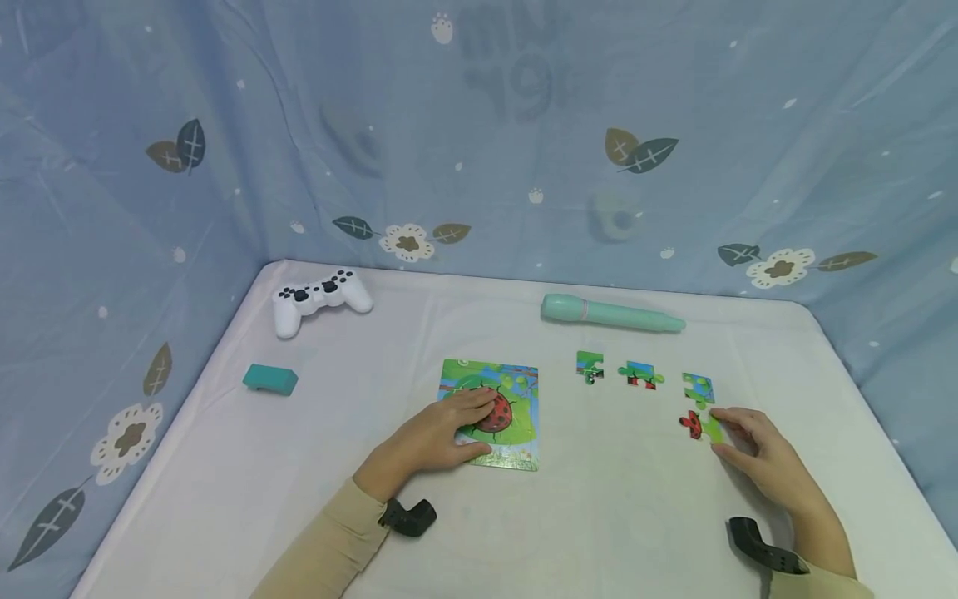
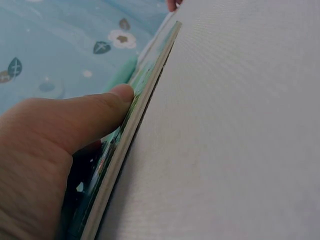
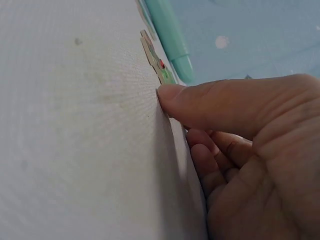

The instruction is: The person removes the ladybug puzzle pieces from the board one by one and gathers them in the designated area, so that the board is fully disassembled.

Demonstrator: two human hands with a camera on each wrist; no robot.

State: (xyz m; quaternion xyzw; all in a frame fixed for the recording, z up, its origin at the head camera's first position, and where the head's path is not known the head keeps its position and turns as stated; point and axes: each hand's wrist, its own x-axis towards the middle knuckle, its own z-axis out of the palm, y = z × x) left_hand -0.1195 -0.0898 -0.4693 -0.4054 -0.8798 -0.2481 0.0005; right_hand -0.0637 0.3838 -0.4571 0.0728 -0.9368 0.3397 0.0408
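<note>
My left hand [image 1: 441, 433] lies across a square ladybug puzzle board [image 1: 516, 378], fingers extended over the printed ladybug. Its thumb [image 2: 107, 107] rests along the board's near side, seen from close up in the left wrist view. Over on the right, my right hand [image 1: 767, 466] pinches a red and green puzzle piece [image 1: 696, 426] by its right end, between thumb and index finger. That piece lies low against the table. Just behind it is a blue and green puzzle piece [image 1: 698, 388]. The right wrist view shows the thumb [image 3: 175, 97] covering part of the held piece.
Two more puzzle pieces, one green with a small face [image 1: 590, 366] and one blue and red [image 1: 641, 374], lie between board and right hand. Behind them is a mint-green microphone-shaped object [image 1: 614, 314]. A white game controller [image 1: 322, 299] and a teal block [image 1: 271, 379] sit at left.
</note>
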